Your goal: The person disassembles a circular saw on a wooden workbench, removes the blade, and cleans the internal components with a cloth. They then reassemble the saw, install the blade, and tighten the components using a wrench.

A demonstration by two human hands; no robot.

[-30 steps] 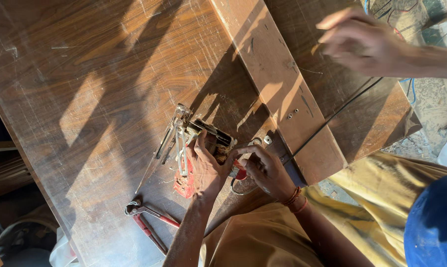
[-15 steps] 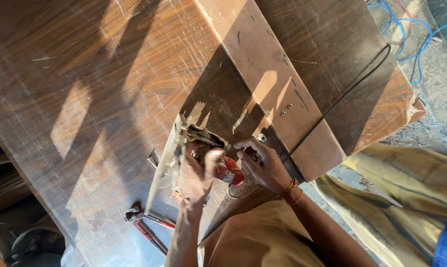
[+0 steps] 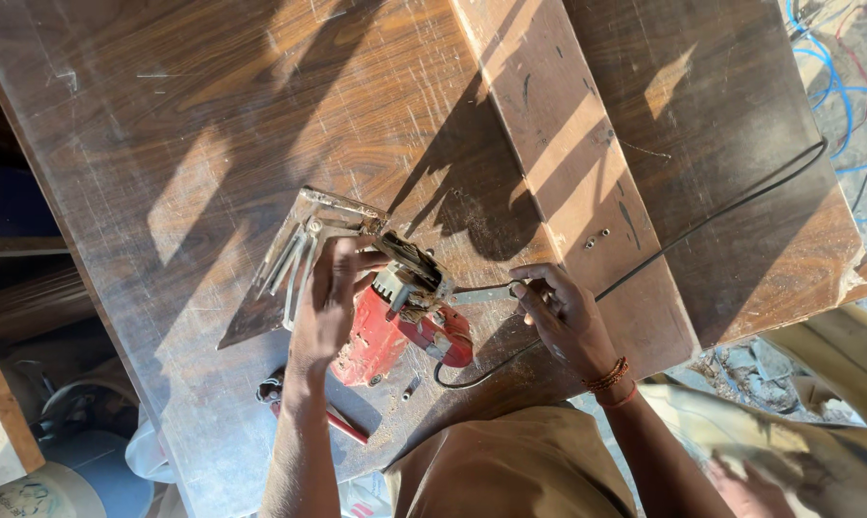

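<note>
Your left hand wraps the red power tool lying on the wooden board (long axis running toward you). Your right hand, just right of it, seems to pinch a thin metal piece pointing at the tool's head.

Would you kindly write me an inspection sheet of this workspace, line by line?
Surface: dark wooden board, scratched, dusty, in patchy sunlight; a lighter plank lies across it.
Job's things: red power saw lying on its side, metal base plate turned up; a thin metal tool points at it.
Clutter: red-handled pliers and two small screws on the plank.
Hands: left hand grips the saw; right hand holds the thin tool.
Cables: black cord runs from the saw across the plank; blue wires on the ground.
Surroundings: rubble beyond the board's edge.
</note>
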